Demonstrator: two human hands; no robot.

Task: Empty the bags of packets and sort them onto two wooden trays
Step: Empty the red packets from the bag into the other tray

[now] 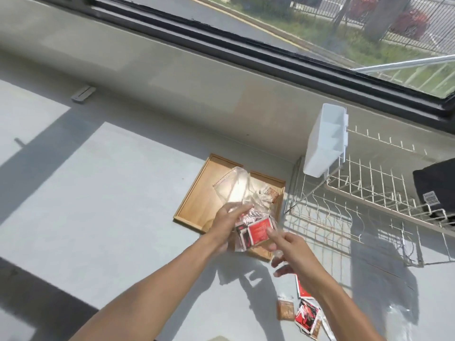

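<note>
Two wooden trays lie side by side on the grey counter: the left tray (197, 195) looks bare, the right tray (275, 185) holds a few brown packets (344, 193). My left hand (227, 222) grips a clear plastic bag (234, 188) held over the trays, with red and white packets (256, 230) in its lower part. My right hand (288, 249) is at the bag's lower right, index finger touching the red packets, fingers spread. More red and brown packets (302, 313) lie loose on the counter near my right forearm.
A white wire dish rack (364, 193) with a white plastic caddy (325, 139) stands right of the trays. A black cloth item (435, 188) sits on the rack. An empty clear bag (398, 313) lies at lower right. A window ledge runs behind.
</note>
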